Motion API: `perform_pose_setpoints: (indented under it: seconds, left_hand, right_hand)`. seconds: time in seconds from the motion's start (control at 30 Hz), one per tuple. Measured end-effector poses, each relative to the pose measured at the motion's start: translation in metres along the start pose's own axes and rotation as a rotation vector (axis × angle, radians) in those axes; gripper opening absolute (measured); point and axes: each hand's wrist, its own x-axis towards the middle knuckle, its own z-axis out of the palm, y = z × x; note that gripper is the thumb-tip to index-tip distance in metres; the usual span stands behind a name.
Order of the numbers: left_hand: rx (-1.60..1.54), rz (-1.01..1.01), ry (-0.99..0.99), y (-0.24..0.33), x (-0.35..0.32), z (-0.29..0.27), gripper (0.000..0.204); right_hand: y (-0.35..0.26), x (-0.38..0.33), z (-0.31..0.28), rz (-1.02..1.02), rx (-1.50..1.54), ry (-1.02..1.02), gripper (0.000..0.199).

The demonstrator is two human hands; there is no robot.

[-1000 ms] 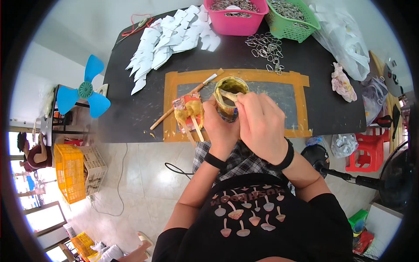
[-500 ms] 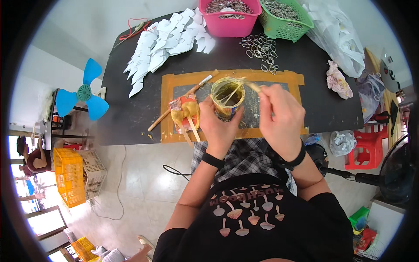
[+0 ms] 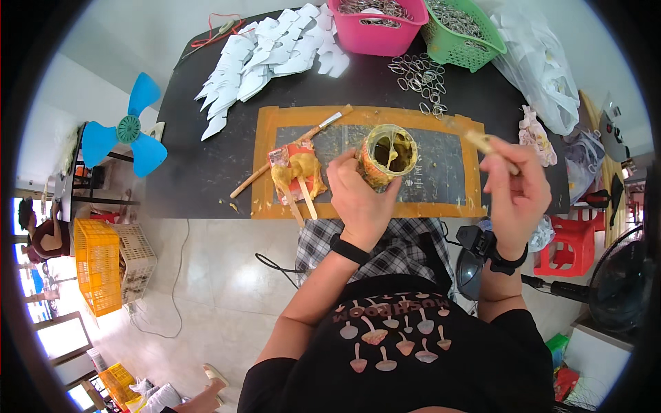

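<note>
My left hand (image 3: 361, 196) is wrapped round an open can (image 3: 375, 168) with a yellow-smeared rim and dark, glossy stuff inside. Something pale and yellowish stretches across its mouth. The can stands on the taped grey work surface, tipped a little. Off to its right, my right hand (image 3: 516, 186) grips a short wooden stick (image 3: 485, 143) in the air; its far end is smeared by motion. Left of the can lies a red card (image 3: 279, 155) thick with yellow paste, with two flat wooden sticks (image 3: 307, 201) stuck in it. A long-handled brush (image 3: 289, 151) rests behind the card.
White cut-out pieces (image 3: 275, 55) lie fanned at the back left. A pink basket (image 3: 379, 34) and a green basket (image 3: 465, 45) hold metal rings, with loose rings (image 3: 420, 79) in front. A crumpled cloth (image 3: 536, 136) and a white plastic bag (image 3: 540, 65) are at the right.
My right hand has drawn the stick away from the can's mouth, out to the right. The can, in my left hand, has shifted slightly right. The view has moved a little.
</note>
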Motion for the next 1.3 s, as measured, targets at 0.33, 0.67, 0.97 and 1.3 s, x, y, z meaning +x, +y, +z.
perform_pose_setpoints:
  seconds: [0.33, 0.67, 0.97, 1.3]
  left_hand:
    - [0.133, 0.070, -0.057, 0.016, 0.002, -0.001, 0.079]
    - [0.132, 0.037, -0.051, 0.008, 0.009, 0.000, 0.072]
    - [0.092, 0.109, -0.139, 0.003, 0.018, -0.006, 0.075]
    - [0.164, 0.159, -0.195, 0.016, 0.020, -0.002, 0.074]
  right_hand:
    - [-0.011, 0.010, 0.011, -0.556, -0.650, -0.694, 0.025]
    - [0.029, 0.035, 0.022, -0.893, -0.648, -0.687, 0.034]
    - [0.036, 0.059, 0.018, -1.007, -0.597, -0.718, 0.026]
    - [0.002, 0.027, 0.014, -0.677, -1.127, -0.834, 0.019]
